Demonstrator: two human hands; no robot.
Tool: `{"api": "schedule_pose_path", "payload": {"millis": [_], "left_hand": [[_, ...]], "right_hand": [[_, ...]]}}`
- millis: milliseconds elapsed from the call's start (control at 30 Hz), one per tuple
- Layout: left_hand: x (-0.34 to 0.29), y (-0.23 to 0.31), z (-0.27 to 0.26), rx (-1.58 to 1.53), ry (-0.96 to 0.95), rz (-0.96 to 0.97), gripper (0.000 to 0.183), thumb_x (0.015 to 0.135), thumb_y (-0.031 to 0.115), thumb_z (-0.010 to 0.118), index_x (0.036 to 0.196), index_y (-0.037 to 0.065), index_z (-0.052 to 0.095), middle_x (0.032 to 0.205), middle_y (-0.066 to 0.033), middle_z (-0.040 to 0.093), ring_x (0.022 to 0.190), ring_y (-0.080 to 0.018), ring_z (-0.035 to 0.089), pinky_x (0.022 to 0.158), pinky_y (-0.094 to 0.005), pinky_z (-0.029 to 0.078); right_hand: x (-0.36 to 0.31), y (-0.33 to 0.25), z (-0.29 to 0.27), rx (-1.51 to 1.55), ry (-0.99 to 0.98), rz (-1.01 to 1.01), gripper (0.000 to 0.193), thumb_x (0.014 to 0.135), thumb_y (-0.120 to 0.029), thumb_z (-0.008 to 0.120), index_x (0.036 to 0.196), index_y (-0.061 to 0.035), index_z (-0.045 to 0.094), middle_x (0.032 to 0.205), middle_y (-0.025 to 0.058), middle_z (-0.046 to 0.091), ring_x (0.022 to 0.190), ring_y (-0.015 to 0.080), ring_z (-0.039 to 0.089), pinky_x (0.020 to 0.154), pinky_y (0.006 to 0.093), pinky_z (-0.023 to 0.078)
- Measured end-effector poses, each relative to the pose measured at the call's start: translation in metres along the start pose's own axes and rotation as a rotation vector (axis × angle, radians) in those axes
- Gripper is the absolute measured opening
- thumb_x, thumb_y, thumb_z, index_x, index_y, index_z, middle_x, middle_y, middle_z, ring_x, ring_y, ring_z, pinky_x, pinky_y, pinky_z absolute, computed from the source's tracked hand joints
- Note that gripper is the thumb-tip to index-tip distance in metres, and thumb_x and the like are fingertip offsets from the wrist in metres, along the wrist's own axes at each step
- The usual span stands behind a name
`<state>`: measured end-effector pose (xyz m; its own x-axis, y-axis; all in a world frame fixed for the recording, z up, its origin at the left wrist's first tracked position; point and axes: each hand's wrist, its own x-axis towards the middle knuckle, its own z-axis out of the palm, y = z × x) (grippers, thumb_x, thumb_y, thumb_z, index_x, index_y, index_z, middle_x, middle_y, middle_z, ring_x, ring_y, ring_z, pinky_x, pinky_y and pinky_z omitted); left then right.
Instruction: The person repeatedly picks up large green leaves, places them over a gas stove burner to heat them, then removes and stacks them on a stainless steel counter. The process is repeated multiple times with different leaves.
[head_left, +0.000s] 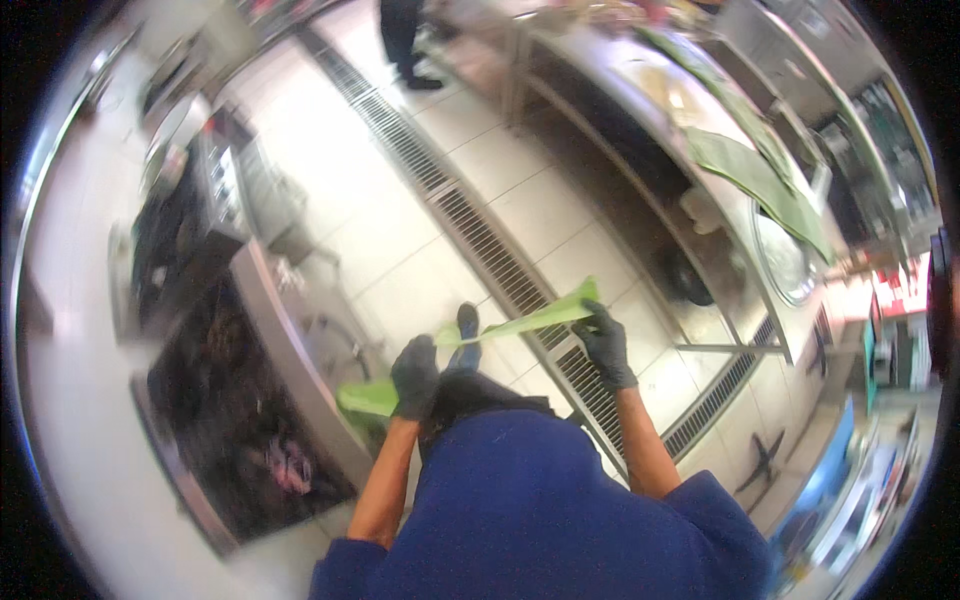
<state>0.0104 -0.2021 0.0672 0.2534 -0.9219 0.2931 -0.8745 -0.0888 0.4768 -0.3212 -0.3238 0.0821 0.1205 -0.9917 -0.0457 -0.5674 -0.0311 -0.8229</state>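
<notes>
Both of my hands wear dark gloves and hold a light green strip of what looks like banana leaf [540, 319], stretched between them in front of my body. My left hand [415, 378] is closed round one part, and a loose end [368, 397] hangs out on its left side. My right hand [603, 345] pinches the other end, whose tip sticks up above the fingers. The strip narrows and looks twisted close to my left hand. Motion blur hides its fine detail.
At the right stands a metal worktable [640, 95] with large green leaves [745, 175] and a round metal pan [785, 255]. A dark grill-like unit [240, 410] is at my left. A floor drain grate [470, 230] runs ahead. Another person's leg [400, 40] shows at the far end.
</notes>
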Motion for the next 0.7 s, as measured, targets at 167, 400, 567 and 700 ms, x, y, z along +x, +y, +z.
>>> {"api": "schedule_pose_path", "payload": {"millis": [167,400,567,700], "left_hand": [[0.109,0.012,0.012,-0.130,-0.235,0.146,0.008,0.093,0.016,0.053,0.091,0.008,0.055,0.080,-0.0147,0.057,0.073,-0.0365,0.060,0.063,-0.0463,0.047],[0.276,0.052,0.022,-0.089,-0.059,0.539,0.004,0.091,0.015,0.056,0.091,0.011,0.055,0.077,-0.0105,0.056,0.069,-0.0309,0.060,0.057,-0.0419,0.048],[0.370,0.094,0.034,-0.124,-0.182,0.641,0.006,0.089,0.011,0.058,0.095,0.010,0.058,0.077,-0.0101,0.060,0.069,-0.0310,0.062,0.058,-0.0416,0.050],[0.436,0.140,0.063,-0.247,-0.220,0.753,0.014,0.088,0.009,0.060,0.101,0.009,0.064,0.080,-0.0103,0.064,0.072,-0.0306,0.064,0.062,-0.0412,0.051]], "right_hand": [[0.049,-0.006,-0.038,-0.301,0.207,-0.061,0.025,0.084,-0.013,0.068,0.109,-0.0130,0.069,0.077,0.0124,0.071,0.070,0.0250,0.071,0.063,0.0345,0.054],[0.101,0.000,-0.065,-0.397,0.428,0.172,0.012,0.083,-0.013,0.069,0.095,-0.0096,0.069,0.078,0.0105,0.072,0.067,0.0242,0.071,0.060,0.0340,0.053],[0.120,-0.005,-0.089,-0.323,0.570,0.178,0.013,0.083,-0.010,0.069,0.096,-0.0094,0.069,0.082,0.0095,0.073,0.072,0.0207,0.072,0.063,0.0321,0.054],[0.151,-0.031,-0.155,-0.449,0.755,0.134,0.016,0.082,-0.022,0.073,0.095,-0.0135,0.068,0.076,0.0122,0.069,0.068,0.0326,0.068,0.060,0.0401,0.052]]}}
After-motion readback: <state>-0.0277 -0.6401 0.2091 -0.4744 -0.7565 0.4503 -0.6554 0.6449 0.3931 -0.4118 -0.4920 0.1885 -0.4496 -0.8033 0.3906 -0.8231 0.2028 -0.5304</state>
